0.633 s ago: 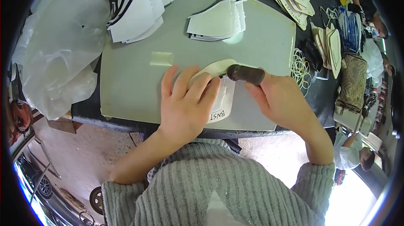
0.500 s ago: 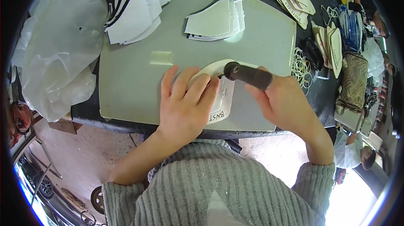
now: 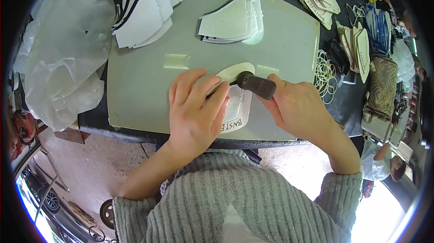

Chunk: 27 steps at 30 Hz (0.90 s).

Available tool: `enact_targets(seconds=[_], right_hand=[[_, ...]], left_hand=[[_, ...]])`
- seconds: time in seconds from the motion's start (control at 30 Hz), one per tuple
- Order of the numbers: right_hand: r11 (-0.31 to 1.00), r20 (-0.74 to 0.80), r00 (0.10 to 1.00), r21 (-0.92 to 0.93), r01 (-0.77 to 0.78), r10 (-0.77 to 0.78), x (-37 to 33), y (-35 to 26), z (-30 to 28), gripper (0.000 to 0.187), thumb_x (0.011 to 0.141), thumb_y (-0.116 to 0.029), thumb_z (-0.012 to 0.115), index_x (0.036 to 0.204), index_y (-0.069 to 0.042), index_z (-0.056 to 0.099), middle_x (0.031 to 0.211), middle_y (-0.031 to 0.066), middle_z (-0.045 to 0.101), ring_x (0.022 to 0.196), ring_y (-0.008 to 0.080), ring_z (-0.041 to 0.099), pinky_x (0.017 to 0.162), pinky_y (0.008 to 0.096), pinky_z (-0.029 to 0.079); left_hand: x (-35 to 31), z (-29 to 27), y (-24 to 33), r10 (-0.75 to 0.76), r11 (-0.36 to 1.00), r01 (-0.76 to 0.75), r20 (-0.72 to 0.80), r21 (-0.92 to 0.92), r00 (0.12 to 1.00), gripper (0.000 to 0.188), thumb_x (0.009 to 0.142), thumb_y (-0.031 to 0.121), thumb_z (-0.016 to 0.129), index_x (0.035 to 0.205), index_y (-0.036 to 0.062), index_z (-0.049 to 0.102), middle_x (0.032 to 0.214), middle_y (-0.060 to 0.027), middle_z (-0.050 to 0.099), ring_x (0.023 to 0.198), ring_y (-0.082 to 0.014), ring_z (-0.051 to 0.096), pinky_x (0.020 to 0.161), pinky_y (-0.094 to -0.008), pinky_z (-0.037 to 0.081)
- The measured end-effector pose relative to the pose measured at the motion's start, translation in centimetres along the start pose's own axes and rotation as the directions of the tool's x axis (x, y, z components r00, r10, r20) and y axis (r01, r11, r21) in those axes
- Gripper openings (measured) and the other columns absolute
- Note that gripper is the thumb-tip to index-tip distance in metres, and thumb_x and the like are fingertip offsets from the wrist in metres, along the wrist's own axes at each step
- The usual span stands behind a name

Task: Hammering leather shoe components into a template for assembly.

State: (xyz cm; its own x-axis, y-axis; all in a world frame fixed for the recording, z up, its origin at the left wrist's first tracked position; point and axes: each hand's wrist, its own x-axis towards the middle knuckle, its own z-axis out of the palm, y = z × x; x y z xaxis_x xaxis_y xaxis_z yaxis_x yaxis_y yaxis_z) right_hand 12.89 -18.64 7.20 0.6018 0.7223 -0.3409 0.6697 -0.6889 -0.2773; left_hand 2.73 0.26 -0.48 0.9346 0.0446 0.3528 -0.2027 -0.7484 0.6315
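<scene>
The right hand (image 3: 298, 102) has its grip closed on a dark cylindrical tool (image 3: 258, 86), the rounded end over a cream template (image 3: 244, 111). The left hand (image 3: 192, 114), grip loose and fingers extended, rests on the template, which lies on a grey board (image 3: 144, 93) atop the black worktop (image 3: 347, 114), nearer the wearer than the white stack (image 3: 228, 20).

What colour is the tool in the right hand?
The tool is dark brown; best seen in the head view.
</scene>
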Motion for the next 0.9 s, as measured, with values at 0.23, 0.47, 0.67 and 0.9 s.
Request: enact_targets(seconds=[0.23,0.47,0.67,0.9], right_hand=[[0.999,-0.018,1.0,0.054,0.004,-0.003,-0.1,0.2,0.2,0.027,0.095,-0.025,0.06,0.084,-0.002,0.052,0.061,0.0139,0.063,0.054,0.0327,0.064,0.048,0.0411,0.049],[0.995,-0.099,0.995,0.099,0.024,-0.015,-0.4,-0.1,0.3,0.026,0.094,-0.023,0.061,0.084,-0.002,0.05,0.061,0.0139,0.06,0.053,0.0347,0.063,0.048,0.042,0.049],[0.997,-0.136,0.991,0.074,0.029,-0.019,-0.8,-0.1,-0.1,0.028,0.095,-0.025,0.061,0.084,-0.002,0.05,0.059,0.0129,0.059,0.052,0.0337,0.062,0.047,0.0417,0.048],[0.999,-0.023,0.999,0.043,-0.023,0.024,-0.5,0.1,0.4,0.028,0.096,-0.026,0.059,0.084,-0.002,0.05,0.061,0.0125,0.062,0.053,0.0327,0.063,0.046,0.0412,0.048]], left_hand=[[-0.2,0.0,0.9,0.214,0.924,-0.229,0.083,0.305,0.973,0.033,0.074,0.008,0.068,0.106,-0.0003,0.069,0.103,-0.0084,0.06,0.104,-0.0277,0.058,0.099,-0.051,0.042],[0.0,0.0,1.1,0.227,0.902,-0.257,0.126,0.346,0.966,0.035,0.075,0.01,0.066,0.108,-0.0022,0.068,0.104,-0.0089,0.059,0.103,-0.0261,0.058,0.1,-0.0511,0.042],[-0.2,0.2,0.9,0.21,0.922,-0.234,0.112,0.308,0.971,0.033,0.076,0.008,0.067,0.107,-0.001,0.068,0.103,-0.0076,0.059,0.102,-0.0253,0.059,0.099,-0.0507,0.043],[-0.7,0.7,0.0,0.226,0.939,-0.233,0.058,0.253,0.972,0.035,0.077,0.013,0.061,0.109,0.0007,0.067,0.103,-0.0075,0.058,0.103,-0.0241,0.056,0.103,-0.0514,0.039]])
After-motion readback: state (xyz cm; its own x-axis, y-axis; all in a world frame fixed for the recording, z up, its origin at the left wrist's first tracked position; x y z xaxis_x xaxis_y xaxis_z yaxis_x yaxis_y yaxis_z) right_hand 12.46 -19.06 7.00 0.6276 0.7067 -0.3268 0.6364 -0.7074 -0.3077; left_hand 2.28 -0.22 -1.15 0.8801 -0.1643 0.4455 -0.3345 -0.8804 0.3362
